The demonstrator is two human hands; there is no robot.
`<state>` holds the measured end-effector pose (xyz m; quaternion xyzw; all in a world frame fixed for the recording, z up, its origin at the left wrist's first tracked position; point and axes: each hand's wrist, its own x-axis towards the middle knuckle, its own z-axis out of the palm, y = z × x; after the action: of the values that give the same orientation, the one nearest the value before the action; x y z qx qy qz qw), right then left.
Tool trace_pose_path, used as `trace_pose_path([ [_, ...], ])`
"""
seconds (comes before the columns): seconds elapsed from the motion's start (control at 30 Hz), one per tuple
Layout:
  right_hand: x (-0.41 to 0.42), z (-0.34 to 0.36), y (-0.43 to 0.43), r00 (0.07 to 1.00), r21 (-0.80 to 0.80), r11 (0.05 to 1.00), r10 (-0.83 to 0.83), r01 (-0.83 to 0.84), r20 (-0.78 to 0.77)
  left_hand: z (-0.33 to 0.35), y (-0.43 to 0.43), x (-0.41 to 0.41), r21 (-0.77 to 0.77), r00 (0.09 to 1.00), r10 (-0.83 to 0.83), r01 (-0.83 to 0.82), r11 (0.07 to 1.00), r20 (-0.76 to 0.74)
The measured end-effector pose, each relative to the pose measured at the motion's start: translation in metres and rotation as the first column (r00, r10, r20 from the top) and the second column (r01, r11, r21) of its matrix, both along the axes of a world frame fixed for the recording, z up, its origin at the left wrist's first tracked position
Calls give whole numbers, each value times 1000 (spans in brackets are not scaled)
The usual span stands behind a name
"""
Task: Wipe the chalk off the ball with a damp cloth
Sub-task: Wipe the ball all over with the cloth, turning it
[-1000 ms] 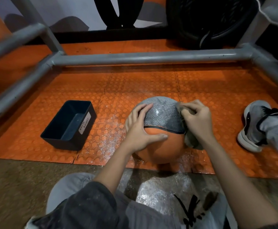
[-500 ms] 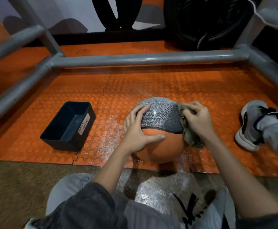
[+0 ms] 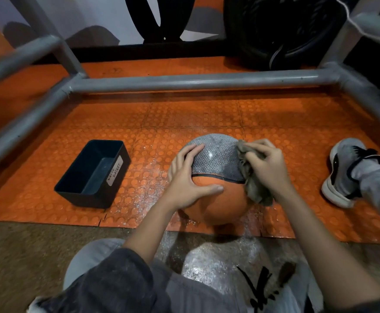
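Ball (image 3: 220, 204) sits on the orange studded mat (image 3: 184, 118), lower centre of frame, near the mat's front edge. Top panel is grey and textured, the lower part orange, with a dark seam between them.

Left hand (image 3: 184, 179): flat on the ball's left side, fingers spread over the grey panel, thumb stretched across the orange panel. It steadies the ball without gripping. Same pose and place as a second ago.

Right hand (image 3: 268, 168): fingers curled round the grey-brown cloth (image 3: 254, 188), pressing it to the ball's upper right side. The cloth is bunched between hand and ball and hangs down past the seam. A second ago most of it was tucked under the hand, low on the ball. Now more of it shows, and its top edge reaches up onto the grey panel. The hand itself has barely shifted.

Ball has not rolled or moved. White chalk dust (image 3: 148, 177) still speckles the mat left of the ball.

Dark bin (image 3: 87, 199) with a "WASTE BASKET" label sits at centre left, well apart from the ball, unchanged. Grey shoe (image 3: 342, 172) rests on the mat at right edge. Grey metal frame (image 3: 195, 81) runs across the upper frame and down both sides. Bare floor (image 3: 15, 256) lies below the mat, with the person's grey trousers at the bottom edge.
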<state>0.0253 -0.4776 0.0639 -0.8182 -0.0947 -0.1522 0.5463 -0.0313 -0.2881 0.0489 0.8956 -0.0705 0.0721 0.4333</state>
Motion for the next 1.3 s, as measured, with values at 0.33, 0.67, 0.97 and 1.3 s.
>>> trace_pose_path([
  [0.33, -16, 4, 25, 988, -213, 977, 59, -27, 144, -6, 16, 0, -43, 999, -32, 33, 999, 28],
  [0.67, -8, -24, -4, 966, 108, 968, -212, 229, -149, -4, 18, -4, 47, 998, -62, 61, 997, 20],
  [0.97, -49, -31, 45, 971, -194, 974, -70, 116, 228, 19, 27, 17, -230, 980, 120, -82, 970, 157],
  [1.3, -20, -86, 13, 997, -160, 986, -57, 49, -47, 6, 37, 41, -45, 932, 262, -259, 965, 249],
])
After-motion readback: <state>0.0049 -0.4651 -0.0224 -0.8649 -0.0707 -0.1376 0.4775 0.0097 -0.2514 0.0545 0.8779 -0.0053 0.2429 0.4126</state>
